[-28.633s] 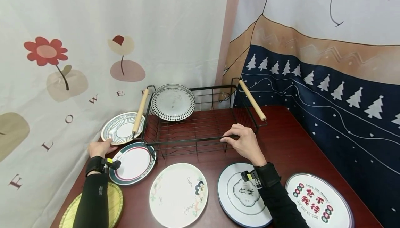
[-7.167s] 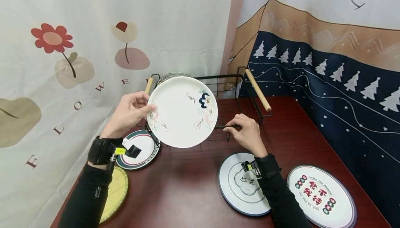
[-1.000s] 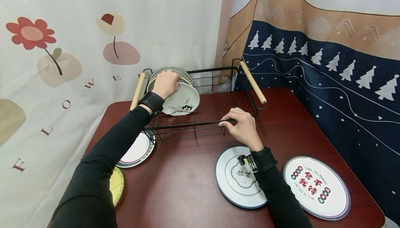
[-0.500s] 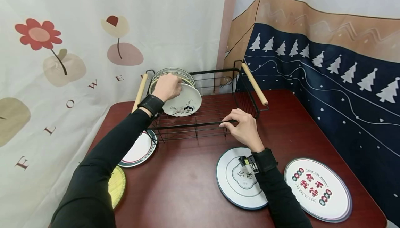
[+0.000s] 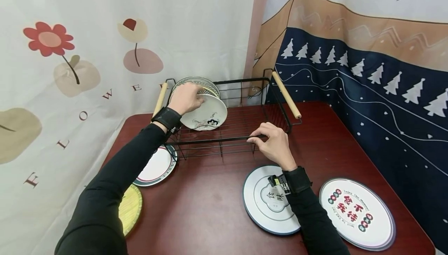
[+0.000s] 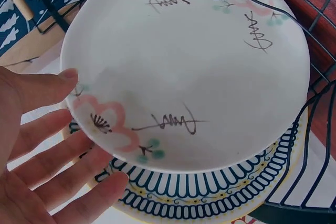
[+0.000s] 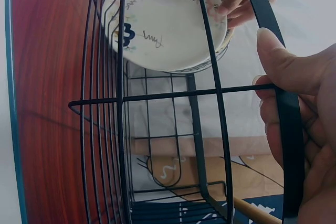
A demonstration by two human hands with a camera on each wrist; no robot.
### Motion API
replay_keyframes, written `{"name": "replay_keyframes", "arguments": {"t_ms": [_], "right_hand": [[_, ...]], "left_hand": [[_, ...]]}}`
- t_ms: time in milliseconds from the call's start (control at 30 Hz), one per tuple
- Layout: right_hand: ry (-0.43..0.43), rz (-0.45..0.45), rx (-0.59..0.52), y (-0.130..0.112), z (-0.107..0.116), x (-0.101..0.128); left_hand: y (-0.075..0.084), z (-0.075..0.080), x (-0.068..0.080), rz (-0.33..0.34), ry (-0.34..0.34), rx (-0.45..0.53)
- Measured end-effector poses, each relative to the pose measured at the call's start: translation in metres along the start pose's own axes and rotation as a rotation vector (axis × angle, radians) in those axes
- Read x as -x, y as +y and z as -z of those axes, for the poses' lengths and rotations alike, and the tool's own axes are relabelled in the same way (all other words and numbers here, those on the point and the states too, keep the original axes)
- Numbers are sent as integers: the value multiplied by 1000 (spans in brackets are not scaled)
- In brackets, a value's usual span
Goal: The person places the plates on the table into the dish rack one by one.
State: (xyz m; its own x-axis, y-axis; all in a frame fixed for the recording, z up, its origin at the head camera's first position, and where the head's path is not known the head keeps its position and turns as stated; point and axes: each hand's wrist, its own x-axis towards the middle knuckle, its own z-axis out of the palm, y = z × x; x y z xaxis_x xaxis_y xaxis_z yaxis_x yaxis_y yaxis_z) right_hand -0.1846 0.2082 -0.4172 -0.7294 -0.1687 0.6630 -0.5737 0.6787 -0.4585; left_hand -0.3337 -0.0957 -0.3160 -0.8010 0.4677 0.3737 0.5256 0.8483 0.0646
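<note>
A white plate with painted flowers [image 5: 206, 111] leans upright at the left end of the black wire dish rack [image 5: 224, 140]. Behind it stands a plate with a blue-patterned border [image 6: 210, 195]. My left hand [image 5: 187, 98] is at the white plate's upper rim; the left wrist view shows its thumb and spread, loose fingers right at the edge. My right hand [image 5: 273, 142] grips the rack's front rail, thumb on one side and fingers curled round the other, as the right wrist view shows.
A green-rimmed plate [image 5: 156, 167] and a yellow plate [image 5: 130, 210] lie left on the red-brown table [image 5: 203, 208]. A blue-rimmed plate [image 5: 257, 208] and a plate with red lettering [image 5: 357, 227] lie right. Wooden handles [image 5: 286, 95] flank the rack.
Since 7.2 s ago the flowered plate has gone from the air above the rack into it. In the last second the left fingers have loosened at its rim; the right hand stays on the rail.
</note>
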Motion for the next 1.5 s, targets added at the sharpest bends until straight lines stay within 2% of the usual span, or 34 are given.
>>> {"name": "replay_keyframes", "arguments": {"t_ms": [333, 567, 633, 833, 967, 1067, 1200, 1367, 1500], "right_hand": [[-4, -13, -3, -1, -1, 1], [9, -2, -4, -1, 0, 0], [15, 4, -2, -1, 0, -1], [26, 9, 1, 0, 1, -2], [27, 9, -1, 0, 2, -2], [27, 7, -8, -1, 2, -3], [23, 4, -12, -2, 1, -3], [25, 6, -10, -3, 0, -3], [17, 1, -9, -4, 0, -2]], "left_hand": [[-1, 21, 10, 64, -9, 80], [-6, 32, 20, 107, -36, 36], [-7, 34, 22, 103, -31, 49], [-6, 44, 31, 110, -27, 126], [1, 53, 39, 120, -13, 196], [8, 58, 46, 102, 4, 235], [16, 58, 56, 68, 19, 304], [24, 52, 71, 78, -15, 403], [31, 46, 84, 83, -34, 406]]}}
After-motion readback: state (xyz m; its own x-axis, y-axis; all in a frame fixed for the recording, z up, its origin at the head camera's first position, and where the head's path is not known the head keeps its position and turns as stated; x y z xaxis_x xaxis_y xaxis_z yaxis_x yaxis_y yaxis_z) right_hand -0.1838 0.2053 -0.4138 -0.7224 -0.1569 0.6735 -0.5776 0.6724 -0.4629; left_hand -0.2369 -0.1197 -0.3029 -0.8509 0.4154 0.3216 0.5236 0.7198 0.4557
